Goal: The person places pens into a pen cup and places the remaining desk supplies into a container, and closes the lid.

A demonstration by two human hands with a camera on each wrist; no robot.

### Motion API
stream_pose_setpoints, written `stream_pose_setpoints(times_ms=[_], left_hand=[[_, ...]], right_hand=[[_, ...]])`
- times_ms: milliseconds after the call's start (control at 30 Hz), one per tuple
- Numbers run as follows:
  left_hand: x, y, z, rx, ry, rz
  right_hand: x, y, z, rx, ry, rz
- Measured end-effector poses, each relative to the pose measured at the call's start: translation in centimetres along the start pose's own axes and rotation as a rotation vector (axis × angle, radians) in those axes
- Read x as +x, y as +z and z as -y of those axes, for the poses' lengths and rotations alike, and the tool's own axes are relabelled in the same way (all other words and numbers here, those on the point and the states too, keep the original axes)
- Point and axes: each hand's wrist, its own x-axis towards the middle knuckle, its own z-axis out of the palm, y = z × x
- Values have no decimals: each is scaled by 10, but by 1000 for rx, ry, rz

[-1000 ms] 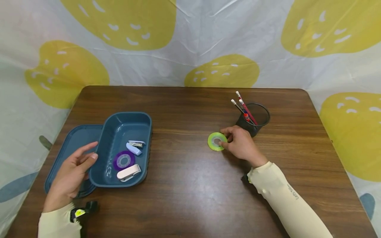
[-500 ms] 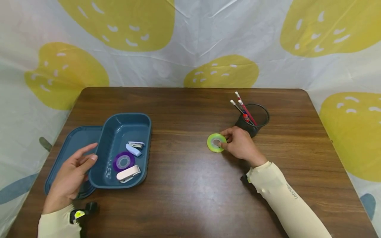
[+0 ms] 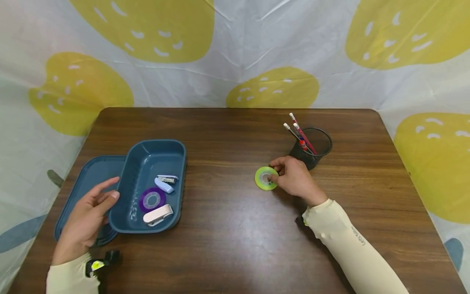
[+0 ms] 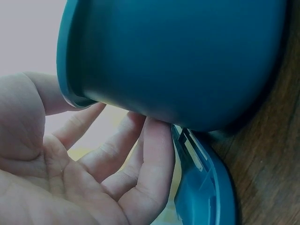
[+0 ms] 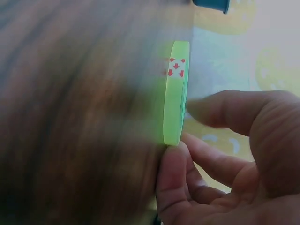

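Note:
My right hand (image 3: 293, 176) pinches a flat roll of green tape (image 3: 260, 183), thumb over its upper face and fingertips at its edge. In the right wrist view, the tape roll (image 5: 175, 103) shows red arrows on its rim, close to the tabletop; whether it touches the wood is unclear. At the left, my left hand (image 3: 82, 222) holds the side of a blue plastic box (image 3: 148, 157), thumb at the rim and fingers against the outer wall (image 4: 173, 56). Inside the box lie a purple tape roll (image 3: 152, 199), a pale blue stapler (image 3: 165, 184) and a white stapler-like item (image 3: 158, 214).
A blue lid (image 3: 92, 171) lies partly under the box's left side. Behind my right hand stands a black mesh pen cup (image 3: 306, 157) with several pencils (image 3: 304, 139). The brown wooden table (image 3: 227, 241) meets a patterned curtain (image 3: 205, 90) at its back edge.
The green tape roll and my right hand have shifted very slightly toward me and to the left. My left hand and the box have stayed in place.

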Motion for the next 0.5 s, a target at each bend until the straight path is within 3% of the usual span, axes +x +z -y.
stream_pose_setpoints(times_ms=[500], left_hand=[[0,1,-1,-8,-23,-1]], right_hand=[[-1,2,4,19,32,-27]])
